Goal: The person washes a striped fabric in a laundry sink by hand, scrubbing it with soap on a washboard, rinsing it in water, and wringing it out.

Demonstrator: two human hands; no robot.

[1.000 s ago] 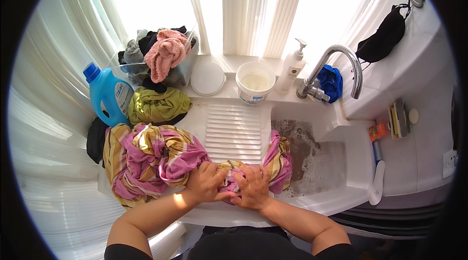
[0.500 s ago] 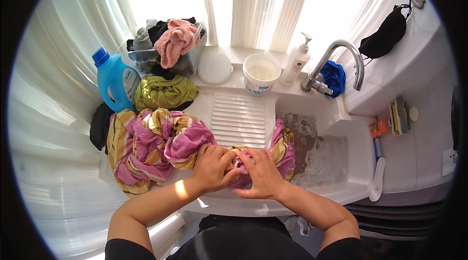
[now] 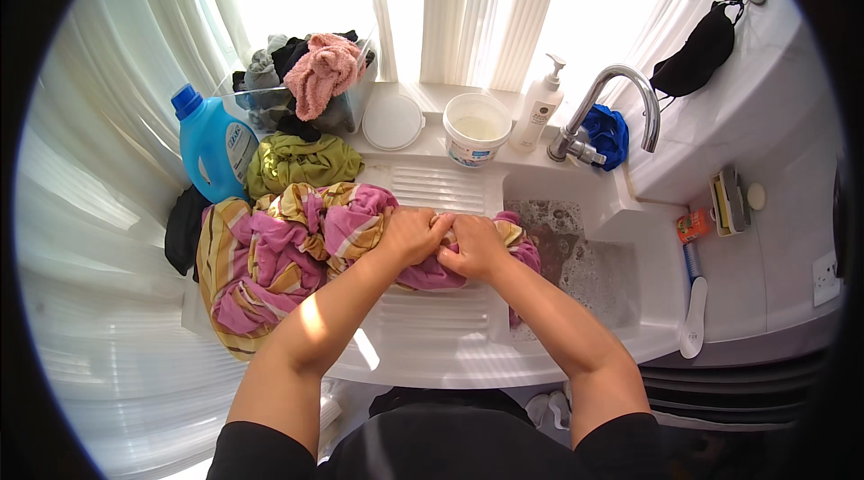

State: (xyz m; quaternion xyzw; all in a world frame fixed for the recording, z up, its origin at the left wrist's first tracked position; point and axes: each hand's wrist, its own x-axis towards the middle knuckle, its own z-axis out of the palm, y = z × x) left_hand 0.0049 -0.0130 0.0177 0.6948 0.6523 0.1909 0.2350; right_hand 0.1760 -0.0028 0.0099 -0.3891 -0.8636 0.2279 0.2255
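A long pink cloth with yellow and white stripes lies bunched across the ribbed washboard of a white sink. Its right end hangs over into the soapy basin. Both hands are closed on it side by side over the ribs: my left hand grips the cloth, and my right hand holds it just to the right, thumbs close together. Part of the fabric under the fingers is hidden.
Grey, foamy water fills the basin at the right, below a chrome tap. Behind the washboard stand a white tub, a round lid and a pump bottle. A blue detergent bottle, green cloth and clothes bin are at left.
My hands have moved away from me, up the washboard, carrying the striped cloth along. The fingers, spread over the fabric before, are now closed round it.
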